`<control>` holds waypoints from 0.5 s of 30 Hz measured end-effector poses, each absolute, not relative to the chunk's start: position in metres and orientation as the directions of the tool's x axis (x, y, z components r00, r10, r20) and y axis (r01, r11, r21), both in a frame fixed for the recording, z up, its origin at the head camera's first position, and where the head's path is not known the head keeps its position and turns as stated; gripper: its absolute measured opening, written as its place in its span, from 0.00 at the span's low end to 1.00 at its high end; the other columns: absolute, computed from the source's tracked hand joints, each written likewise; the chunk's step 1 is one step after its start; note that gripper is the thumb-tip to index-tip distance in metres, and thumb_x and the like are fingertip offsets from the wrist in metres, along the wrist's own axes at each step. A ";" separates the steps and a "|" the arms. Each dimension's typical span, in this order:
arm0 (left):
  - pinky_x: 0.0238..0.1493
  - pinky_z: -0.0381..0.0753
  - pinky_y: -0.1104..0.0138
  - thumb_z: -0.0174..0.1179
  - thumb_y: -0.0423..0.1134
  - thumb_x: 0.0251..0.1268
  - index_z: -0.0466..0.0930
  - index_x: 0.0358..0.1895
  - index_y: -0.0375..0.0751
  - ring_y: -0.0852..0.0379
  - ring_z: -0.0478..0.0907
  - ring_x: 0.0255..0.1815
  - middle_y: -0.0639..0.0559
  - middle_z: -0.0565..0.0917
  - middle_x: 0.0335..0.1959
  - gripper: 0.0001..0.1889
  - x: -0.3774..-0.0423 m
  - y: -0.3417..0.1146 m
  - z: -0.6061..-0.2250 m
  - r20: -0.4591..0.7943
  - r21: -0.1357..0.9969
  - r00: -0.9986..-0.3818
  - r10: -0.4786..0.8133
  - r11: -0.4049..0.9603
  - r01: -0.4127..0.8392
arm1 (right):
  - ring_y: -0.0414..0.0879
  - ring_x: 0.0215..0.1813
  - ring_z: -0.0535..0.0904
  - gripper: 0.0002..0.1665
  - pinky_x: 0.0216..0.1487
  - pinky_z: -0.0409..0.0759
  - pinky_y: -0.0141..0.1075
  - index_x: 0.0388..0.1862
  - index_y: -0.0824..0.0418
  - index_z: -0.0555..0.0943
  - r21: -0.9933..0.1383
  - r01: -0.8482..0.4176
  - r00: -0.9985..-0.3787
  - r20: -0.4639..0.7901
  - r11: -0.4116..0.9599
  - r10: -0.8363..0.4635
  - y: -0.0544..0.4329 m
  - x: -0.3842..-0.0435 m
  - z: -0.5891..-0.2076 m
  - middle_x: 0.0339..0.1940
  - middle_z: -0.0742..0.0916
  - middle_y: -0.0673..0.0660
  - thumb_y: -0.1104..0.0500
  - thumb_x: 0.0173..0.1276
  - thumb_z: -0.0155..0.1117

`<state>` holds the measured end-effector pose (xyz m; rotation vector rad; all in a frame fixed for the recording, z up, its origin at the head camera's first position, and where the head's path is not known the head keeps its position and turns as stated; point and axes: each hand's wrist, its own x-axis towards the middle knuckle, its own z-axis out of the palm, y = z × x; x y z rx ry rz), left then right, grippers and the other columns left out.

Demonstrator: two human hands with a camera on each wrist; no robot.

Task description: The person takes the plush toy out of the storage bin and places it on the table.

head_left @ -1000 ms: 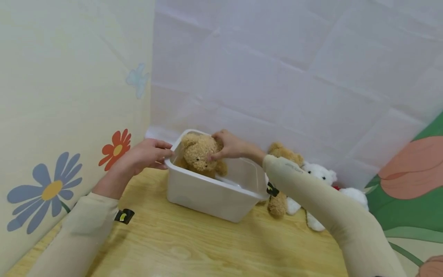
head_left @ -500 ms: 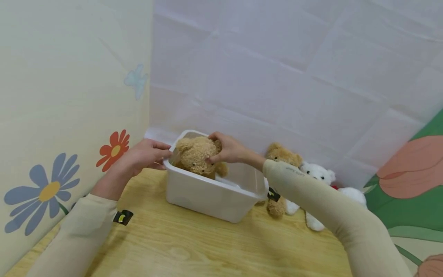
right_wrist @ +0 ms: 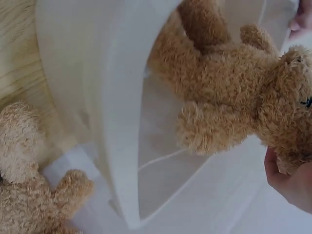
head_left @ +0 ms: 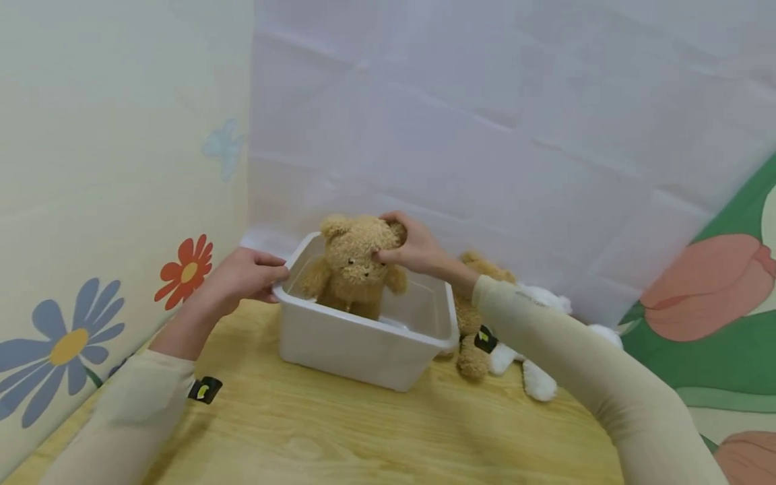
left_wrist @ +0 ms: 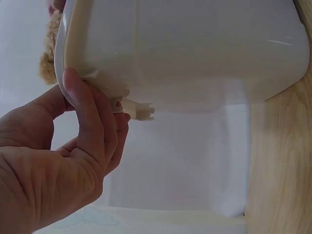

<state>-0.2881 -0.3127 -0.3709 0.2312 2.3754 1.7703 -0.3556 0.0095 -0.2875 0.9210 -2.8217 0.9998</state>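
Observation:
A brown teddy bear (head_left: 358, 259) sits upright in a white plastic bin (head_left: 345, 343), its head above the rim. My right hand (head_left: 418, 246) grips the side of its head by one ear, thumb on its face. In the right wrist view the bear's body (right_wrist: 229, 73) and legs hang inside the bin. My left hand (head_left: 248, 273) pinches the bin's left rim. The left wrist view shows that hand's fingers (left_wrist: 90, 112) curled at the rim of the bin (left_wrist: 195, 48), with the thumb on the far side.
Right of the bin, another brown teddy bear (head_left: 473, 357) and a white teddy bear (head_left: 538, 382) sit against the pale wall sheet (head_left: 455, 135), partly behind my right sleeve (head_left: 564, 343). The bin stands on a wood-grain table (head_left: 315, 431). A flower-printed wall (head_left: 121, 202) rises at the left.
My right hand has raised the teddy bear's head, so it sits higher and more of its body shows. The left hand stays on the rim. The view has shifted slightly.

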 end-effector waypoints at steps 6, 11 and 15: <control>0.37 0.88 0.59 0.60 0.37 0.73 0.74 0.64 0.19 0.51 0.84 0.32 0.26 0.77 0.55 0.25 -0.296 -0.322 -0.377 -0.013 0.953 -0.980 0.200 0.300 0.048 | 0.49 0.47 0.80 0.42 0.50 0.82 0.41 0.72 0.60 0.71 -0.655 -0.519 -0.851 0.330 0.550 -0.409 0.030 -0.356 -0.266 0.54 0.81 0.57 0.60 0.60 0.78; 0.36 0.88 0.62 0.59 0.37 0.73 0.72 0.64 0.17 0.53 0.84 0.31 0.26 0.77 0.54 0.26 -0.303 -0.339 -0.377 -0.004 0.948 -0.982 0.187 0.314 0.056 | 0.48 0.34 0.80 0.40 0.34 0.81 0.37 0.72 0.59 0.71 -0.706 -0.506 -0.862 0.435 0.496 -0.259 0.053 -0.356 -0.242 0.41 0.83 0.60 0.62 0.62 0.76; 0.36 0.87 0.64 0.58 0.39 0.74 0.72 0.63 0.17 0.54 0.83 0.32 0.26 0.77 0.55 0.26 -0.305 -0.358 -0.373 0.010 0.934 -0.988 0.154 0.350 0.064 | 0.46 0.29 0.76 0.41 0.29 0.76 0.36 0.74 0.54 0.70 -0.750 -0.444 -0.885 0.454 0.491 -0.107 0.068 -0.358 -0.218 0.35 0.80 0.56 0.58 0.63 0.75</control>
